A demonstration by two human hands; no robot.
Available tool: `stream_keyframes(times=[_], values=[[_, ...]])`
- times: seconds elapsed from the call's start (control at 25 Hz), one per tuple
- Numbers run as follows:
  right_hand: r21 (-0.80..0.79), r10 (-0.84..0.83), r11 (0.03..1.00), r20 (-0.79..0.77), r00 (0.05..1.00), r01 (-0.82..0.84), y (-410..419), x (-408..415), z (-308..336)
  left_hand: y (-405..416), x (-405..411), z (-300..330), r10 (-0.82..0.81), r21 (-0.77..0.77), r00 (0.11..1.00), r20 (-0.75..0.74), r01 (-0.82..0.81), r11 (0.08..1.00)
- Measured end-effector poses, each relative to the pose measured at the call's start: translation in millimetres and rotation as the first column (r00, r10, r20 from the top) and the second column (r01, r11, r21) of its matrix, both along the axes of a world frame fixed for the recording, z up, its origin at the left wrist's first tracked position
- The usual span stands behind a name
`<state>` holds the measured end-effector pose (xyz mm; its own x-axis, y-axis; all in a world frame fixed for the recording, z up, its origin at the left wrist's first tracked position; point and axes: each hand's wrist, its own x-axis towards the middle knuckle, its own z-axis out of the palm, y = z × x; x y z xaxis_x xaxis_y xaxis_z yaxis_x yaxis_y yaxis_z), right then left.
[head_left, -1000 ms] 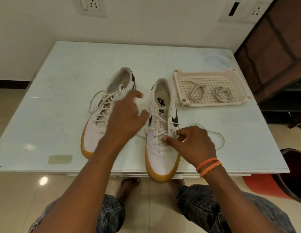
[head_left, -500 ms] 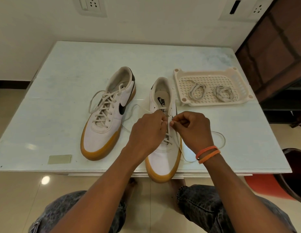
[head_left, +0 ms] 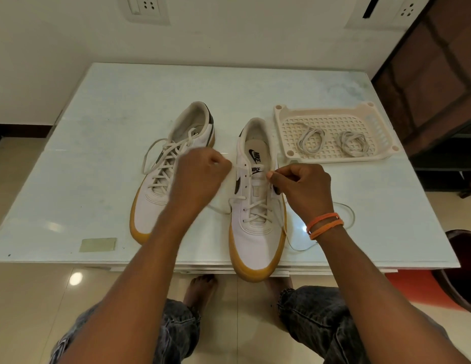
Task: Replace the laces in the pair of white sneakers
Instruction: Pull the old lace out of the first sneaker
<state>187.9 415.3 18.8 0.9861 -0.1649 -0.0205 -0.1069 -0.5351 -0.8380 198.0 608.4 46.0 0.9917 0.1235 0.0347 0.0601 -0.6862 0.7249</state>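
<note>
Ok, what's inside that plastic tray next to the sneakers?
Two coiled laces lie apart in the tray: the left coil and the right coil. Nothing covers them, and the perforated floor shows all around. The tray holds nothing else that can be seen.

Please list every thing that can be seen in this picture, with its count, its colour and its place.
table: one, pale blue-white, centre of view.
sneakers: two, white with tan soles; left sneaker fully laced, right sneaker partly unlaced, toe past the near table edge.
old lace: one, off-white, trailing on the table beside the right sneaker.
tray: one, cream, right of the sneakers.
coiled laces: two, light grey, and, in the tray.
tape patch: one, yellowish, near left table corner.
wall sockets: white, on the wall.
wristbands: two, orange, right wrist.
left hand: fingers curled, pulling the lace.
right hand: fingers pinching the lace.
</note>
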Motion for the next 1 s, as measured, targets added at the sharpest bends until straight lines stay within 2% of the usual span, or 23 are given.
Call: stream_keyframes(times=[0.12, 0.2, 0.28, 0.4, 0.48, 0.56, 0.72, 0.8, 0.88, 0.96, 1.0], values=[[0.009, 0.001, 1.000, -0.023, 1.000, -0.001, 1, 0, 0, 32, 5, -3, 0.189, 0.092, 0.982, 0.025, -0.190, 0.977], [0.016, 0.011, 1.000, -0.040, 0.999, -0.011, -1, 2, 0, 27, -1, -5, 0.196, 0.078, 0.980, 0.044, -0.199, 0.977], [0.018, 0.018, 1.000, -0.010, 1.000, -0.018, 0, 2, 1, 6, -6, -7, 0.039, 0.057, 0.995, 0.094, -0.044, 0.997], [-0.105, 0.172, 0.981, 0.104, 0.980, -0.161, 1, 1, 0, -26, -17, -11, -0.282, 0.178, 0.959, 0.033, 0.272, 0.946], [-0.147, 0.256, 0.961, 0.158, 0.954, -0.233, 0, 3, -3, -38, -23, -21, -0.368, 0.255, 0.929, -0.044, 0.366, 0.895], [-0.133, 0.268, 0.960, 0.171, 0.948, -0.248, -5, 5, -3, -42, -26, -30, -0.379, 0.264, 0.921, -0.093, 0.389, 0.882], [-0.113, 0.279, 0.957, 0.130, 0.951, -0.266, -10, 7, 2, -48, -23, -26, -0.347, 0.035, 0.927, -0.145, 0.355, 0.934], [-0.078, 0.272, 0.961, 0.112, 0.956, -0.264, -14, 7, 5, -40, -21, -12, -0.342, -0.156, 0.918, -0.201, 0.315, 0.936], [-0.035, 0.258, 0.966, 0.095, 0.961, -0.256, -19, 8, 7, -17, -16, 3, -0.437, -0.345, 0.827, -0.353, 0.319, 0.883], [0.007, 0.258, 0.966, 0.073, 0.963, -0.259, -21, 10, 5, 10, -12, 10, -0.506, -0.358, 0.740, -0.443, 0.372, 0.856], [0.022, 0.266, 0.963, 0.065, 0.962, -0.268, -20, 10, 4, 18, -11, 10, -0.490, -0.317, 0.752, -0.441, 0.380, 0.869]])
